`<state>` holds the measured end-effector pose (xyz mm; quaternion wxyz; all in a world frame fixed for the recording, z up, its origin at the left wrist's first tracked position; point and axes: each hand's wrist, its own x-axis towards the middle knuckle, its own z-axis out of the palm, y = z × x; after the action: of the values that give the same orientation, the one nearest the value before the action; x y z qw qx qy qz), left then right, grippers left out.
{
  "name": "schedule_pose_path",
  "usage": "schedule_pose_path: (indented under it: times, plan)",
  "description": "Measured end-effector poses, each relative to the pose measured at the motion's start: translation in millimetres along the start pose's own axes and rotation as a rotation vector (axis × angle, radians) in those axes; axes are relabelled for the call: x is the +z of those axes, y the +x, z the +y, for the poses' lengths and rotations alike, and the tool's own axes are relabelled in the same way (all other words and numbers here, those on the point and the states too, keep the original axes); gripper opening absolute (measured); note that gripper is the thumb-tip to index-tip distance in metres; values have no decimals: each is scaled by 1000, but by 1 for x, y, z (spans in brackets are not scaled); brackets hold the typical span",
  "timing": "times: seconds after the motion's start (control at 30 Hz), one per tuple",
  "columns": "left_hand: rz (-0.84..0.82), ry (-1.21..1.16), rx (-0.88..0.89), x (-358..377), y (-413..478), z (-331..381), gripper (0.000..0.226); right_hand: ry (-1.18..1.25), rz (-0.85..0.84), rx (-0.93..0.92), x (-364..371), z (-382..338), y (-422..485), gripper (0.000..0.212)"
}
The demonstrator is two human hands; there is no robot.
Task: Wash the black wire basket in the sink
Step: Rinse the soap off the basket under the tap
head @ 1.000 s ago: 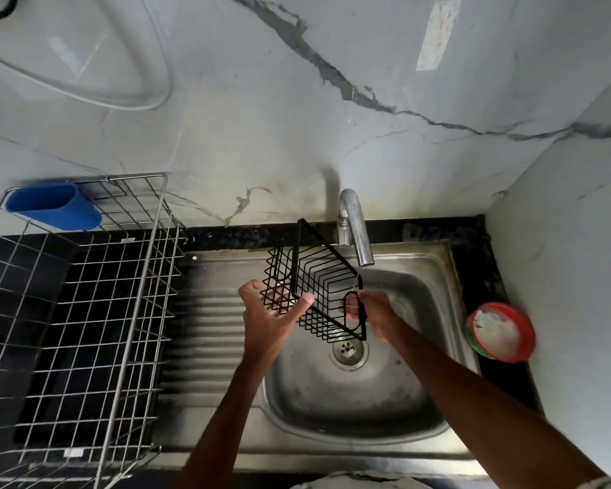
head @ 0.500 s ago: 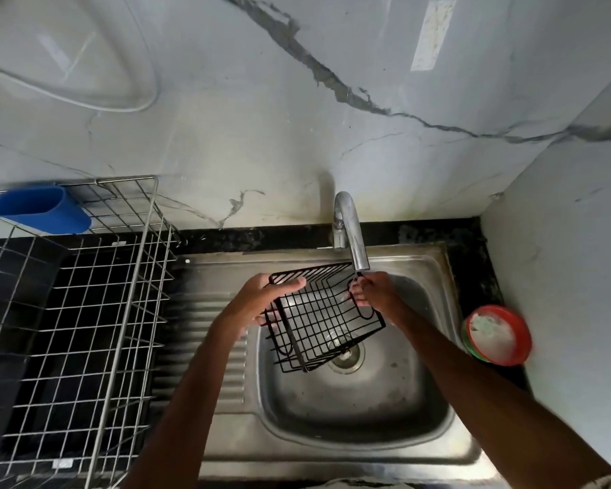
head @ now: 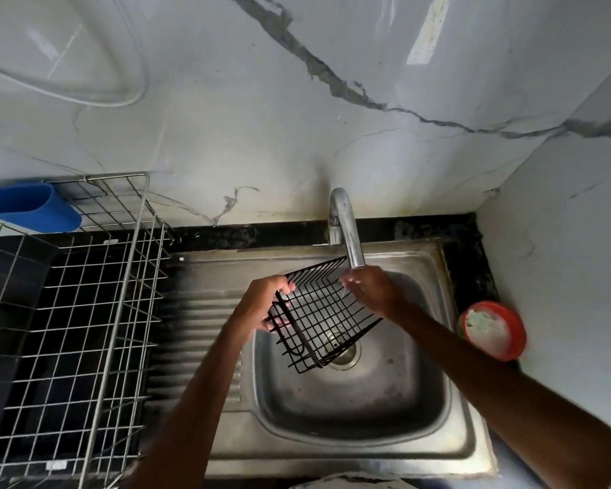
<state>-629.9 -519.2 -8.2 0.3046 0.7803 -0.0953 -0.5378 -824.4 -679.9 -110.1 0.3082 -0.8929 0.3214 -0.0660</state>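
I have the black wire basket (head: 321,322) tilted above the sink (head: 332,418), long axis pointing toward the tap (head: 346,227), between both hands: left hand (head: 265,305) grips its left rim, right hand (head: 371,294) sits at the far-right corner, fingers too blurred to judge.

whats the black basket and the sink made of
The black wire basket looks like thin metal wire, coated matte black: a rigid welded grid. The sink looks like stainless steel: grey, dull sheen, pressed drainer ribs.
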Motion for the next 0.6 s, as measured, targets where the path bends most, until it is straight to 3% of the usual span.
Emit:
schedule_pose_path:
  times: [0.1,0.13,0.2,0.27,0.3,0.37,0.4,0.47,0.53,0.6]
  plan:
    - [-28,66,11,-3,3,5,25,-88,-249,-132,-3,5,4,19]
    - [-29,78,11,-4,4,5,24,-158,-285,-179,-2,10,6,30]
    - [-13,87,40,-5,7,5,22,-533,-297,-371,13,26,10,59]
    - [35,70,104,-6,10,4,20,-863,-334,-462,17,33,11,65]
    - [62,59,130,-6,10,3,22,-910,-411,-454,15,30,9,63]
    - [95,56,163,-5,11,2,27,-985,-580,-408,11,28,4,61]
    - [100,64,176,-5,11,1,28,-1016,-587,-448,10,26,-1,65]
    - [90,92,198,-4,12,-3,31,-914,-498,-553,18,29,-7,73]
    - [71,130,220,-5,12,-7,30,-757,-655,-503,13,22,-15,79]
    - [35,167,247,-7,11,-7,26,-718,-700,-530,8,23,-21,87]
